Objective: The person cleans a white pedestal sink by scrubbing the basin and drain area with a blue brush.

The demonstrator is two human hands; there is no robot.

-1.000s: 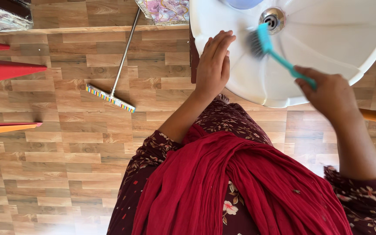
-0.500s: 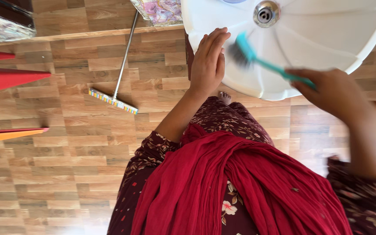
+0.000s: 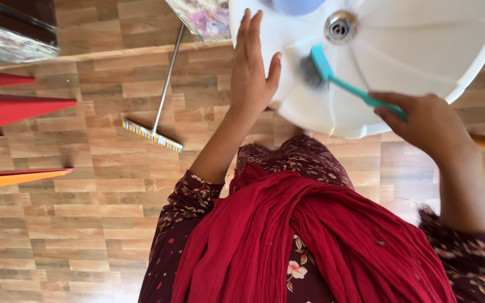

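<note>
A teal plastic scrubbing brush [image 3: 343, 81] lies slantwise inside a white washbasin [image 3: 422, 50], its dark bristled head [image 3: 313, 72] pressed to the smooth inner wall just below and to the left of the round metal drain [image 3: 339, 27]. The brush's long axis runs from upper left to lower right: the head points toward the basin's left rim, the slim handle slopes down to the right hand [image 3: 428, 120], whose fingers are curled tight around the handle's end at the basin's near edge. The bristles look blurred. The left hand [image 3: 252, 70] lies flat on the basin's left rim, fingers straight and pointing up the frame, thumb spread onto the white surface, grasping nothing. The basin is a shallow, glossy bowl with faint moulded ridges fanning out from the drain; a pale blue rounded object [image 3: 298, 4] shows at its far edge, cut off by the frame. Below the hands hangs a crinkled red scarf [image 3: 310, 235] over a dark maroon floral garment [image 3: 189, 196] with matching sleeves. The floor [image 3: 74, 224] is wood-patterned planking. On it, left of the basin, lies a floor wiper [image 3: 152, 134] with a thin metal pole and a multicoloured striped head. Red and orange pointed shapes [image 3: 18, 109] jut in from the left edge.
</note>
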